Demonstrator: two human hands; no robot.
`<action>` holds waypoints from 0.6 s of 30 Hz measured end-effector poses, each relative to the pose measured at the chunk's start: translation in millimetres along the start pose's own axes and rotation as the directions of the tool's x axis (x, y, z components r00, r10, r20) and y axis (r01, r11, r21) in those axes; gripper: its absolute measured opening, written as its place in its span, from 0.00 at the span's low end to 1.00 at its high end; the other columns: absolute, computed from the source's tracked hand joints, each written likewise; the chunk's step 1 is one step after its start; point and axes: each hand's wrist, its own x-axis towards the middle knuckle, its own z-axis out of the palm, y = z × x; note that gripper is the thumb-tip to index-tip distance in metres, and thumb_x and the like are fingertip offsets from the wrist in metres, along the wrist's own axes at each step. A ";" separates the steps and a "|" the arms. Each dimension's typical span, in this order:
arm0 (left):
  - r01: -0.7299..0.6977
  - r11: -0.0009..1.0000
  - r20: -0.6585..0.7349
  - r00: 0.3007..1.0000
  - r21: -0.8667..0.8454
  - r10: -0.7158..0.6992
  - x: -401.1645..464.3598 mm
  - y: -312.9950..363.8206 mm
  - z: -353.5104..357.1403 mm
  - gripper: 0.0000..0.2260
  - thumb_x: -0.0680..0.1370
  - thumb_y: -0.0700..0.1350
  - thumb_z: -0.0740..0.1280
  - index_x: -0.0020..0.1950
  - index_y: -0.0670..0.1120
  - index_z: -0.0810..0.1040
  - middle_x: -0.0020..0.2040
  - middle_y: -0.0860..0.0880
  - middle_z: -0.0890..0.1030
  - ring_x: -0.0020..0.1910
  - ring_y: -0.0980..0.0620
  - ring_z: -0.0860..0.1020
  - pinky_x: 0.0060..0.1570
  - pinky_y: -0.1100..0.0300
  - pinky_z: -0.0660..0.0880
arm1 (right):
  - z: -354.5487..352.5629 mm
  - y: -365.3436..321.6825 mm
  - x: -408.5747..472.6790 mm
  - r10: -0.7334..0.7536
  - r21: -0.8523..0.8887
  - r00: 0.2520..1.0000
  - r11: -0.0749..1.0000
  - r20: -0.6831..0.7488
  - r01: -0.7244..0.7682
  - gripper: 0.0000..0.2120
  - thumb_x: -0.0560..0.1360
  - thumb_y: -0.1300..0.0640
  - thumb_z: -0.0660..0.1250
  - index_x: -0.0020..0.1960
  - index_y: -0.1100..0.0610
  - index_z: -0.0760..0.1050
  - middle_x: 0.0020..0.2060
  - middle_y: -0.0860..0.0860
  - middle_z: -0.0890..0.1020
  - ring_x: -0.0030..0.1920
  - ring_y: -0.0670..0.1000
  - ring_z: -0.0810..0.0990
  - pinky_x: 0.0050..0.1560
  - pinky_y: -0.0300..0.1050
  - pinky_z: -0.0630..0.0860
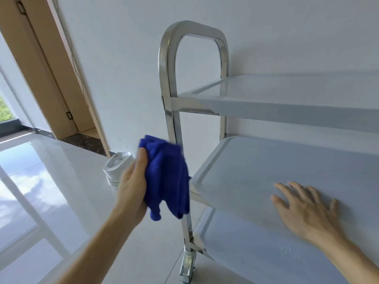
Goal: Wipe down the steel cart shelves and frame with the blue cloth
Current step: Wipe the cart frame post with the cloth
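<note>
**Cloth at the cart's near post**

Open tiled floor lies left of the steel cart. The left hand, fingers clamped on the bunched blue cloth, presses it against the post. The right hand lies flat, fingers spread, on the middle shelf. The shelves run off-frame rightward.

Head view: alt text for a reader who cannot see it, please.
A left hand presses a blue cloth against a steel cart's upright post. The right hand rests flat on the middle shelf; stacked white plates sit on the floor behind.
</note>
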 end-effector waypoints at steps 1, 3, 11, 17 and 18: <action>0.017 0.999 -0.055 0.998 -0.052 -0.020 4.5 10.5 -6.8 0.24 0.72 0.67 0.66 0.57 0.51 0.81 0.52 0.44 0.86 0.51 0.44 0.85 0.46 0.46 0.82 | 0.0 -0.5 -0.3 -0.003 0.002 1.000 1.000 -0.004 0.003 0.27 0.77 0.31 0.41 0.75 0.32 0.50 0.79 0.38 0.52 0.79 0.51 0.48 0.74 0.69 0.48; -0.021 0.990 -0.163 0.987 -0.137 -0.002 14.6 33.0 -15.2 0.28 0.73 0.69 0.64 0.60 0.49 0.78 0.49 0.48 0.87 0.47 0.48 0.86 0.37 0.49 0.82 | -0.4 -2.1 0.0 -0.006 0.010 1.000 1.000 -0.013 0.006 0.27 0.77 0.32 0.40 0.75 0.32 0.50 0.79 0.38 0.52 0.79 0.51 0.48 0.74 0.69 0.49; -0.257 0.960 -0.164 0.948 0.114 0.273 55.1 52.8 52.0 0.24 0.75 0.67 0.55 0.59 0.54 0.78 0.47 0.56 0.85 0.49 0.56 0.82 0.50 0.53 0.76 | 0.5 -2.0 -0.4 -0.012 0.019 0.999 1.000 -0.040 0.013 0.26 0.77 0.31 0.40 0.75 0.32 0.49 0.78 0.38 0.53 0.79 0.51 0.51 0.74 0.67 0.52; -0.508 0.649 0.064 0.812 0.566 0.580 72.1 2.2 85.4 0.33 0.77 0.57 0.64 0.77 0.59 0.50 0.65 0.55 0.76 0.49 0.62 0.77 0.48 0.55 0.78 | 4.7 -3.3 1.3 -0.026 0.003 0.997 1.000 -0.067 0.027 0.26 0.77 0.31 0.40 0.74 0.32 0.48 0.78 0.39 0.53 0.78 0.51 0.52 0.72 0.68 0.55; -0.501 0.651 0.028 0.804 0.570 0.594 75.8 -0.1 83.0 0.32 0.76 0.57 0.64 0.76 0.60 0.52 0.59 0.56 0.79 0.48 0.60 0.78 0.46 0.54 0.78 | 5.5 -3.5 1.9 -0.030 0.001 0.997 1.000 -0.071 0.030 0.26 0.77 0.31 0.40 0.74 0.32 0.48 0.77 0.39 0.53 0.78 0.52 0.52 0.72 0.68 0.55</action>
